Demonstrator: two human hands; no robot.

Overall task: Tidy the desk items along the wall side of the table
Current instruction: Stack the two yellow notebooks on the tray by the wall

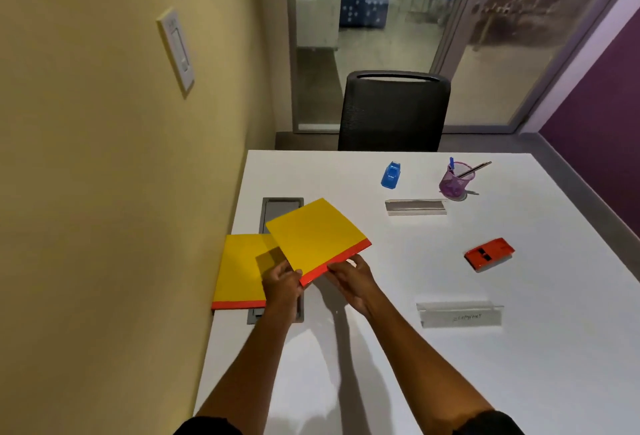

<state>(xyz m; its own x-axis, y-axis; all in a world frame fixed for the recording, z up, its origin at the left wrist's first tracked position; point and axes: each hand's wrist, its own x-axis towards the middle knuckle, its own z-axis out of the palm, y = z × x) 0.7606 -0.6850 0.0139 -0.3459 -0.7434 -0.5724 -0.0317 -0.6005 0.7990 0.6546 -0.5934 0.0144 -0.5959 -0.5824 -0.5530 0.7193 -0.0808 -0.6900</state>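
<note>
Near name plate: I see a clear holder [460,313] with a paper label, lying well right of the hands.
Left hand [282,284]: fingers pinch the red-edged corner of the raised yellow notebook [313,235].
Right hand [351,280]: fingers curl on the same red edge.
Second yellow notebook [240,270]: flat against the wall side, partly under the raised one.
Orange stapler [489,253]: alone at right.
Far name plate [415,207]: near the purple mesh pen cup [455,181].
Blue tape dispenser [391,175]: left of the cup.

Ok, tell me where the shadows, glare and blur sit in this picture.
Head view: the raised notebook, held by the left hand and right hand, throws a shadow on the flat notebook; arm shadows run down the table; the glass door carries hazy reflections; wide-angle bending tilts the wall; the nameplate lettering is too soft to read reliably.
</note>
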